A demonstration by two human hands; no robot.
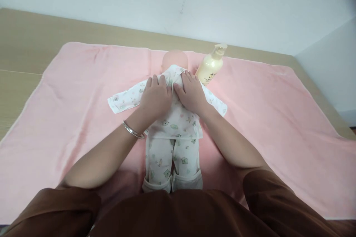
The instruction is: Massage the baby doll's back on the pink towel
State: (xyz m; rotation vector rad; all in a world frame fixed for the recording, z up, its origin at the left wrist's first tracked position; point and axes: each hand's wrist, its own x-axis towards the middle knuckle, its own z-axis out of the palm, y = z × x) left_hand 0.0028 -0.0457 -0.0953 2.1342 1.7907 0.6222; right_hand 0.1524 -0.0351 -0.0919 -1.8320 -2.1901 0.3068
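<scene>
Brown clothing sits nearest us, just below the doll's legs. The doll lies lengthwise on a pink blanket over the worktop, legs our way. Left hand and right hand rest palm-down on its printed shirt, slightly apart, fingers extended, not clamped. Pump bottle stands right of the doll's head. We judge the shirt light, soft, easily rucked; we'd pinch its hem or cuffs. Doll's probably light too, limb stiffness we can't tell; we'd hold it under the torso, supporting the head.
</scene>
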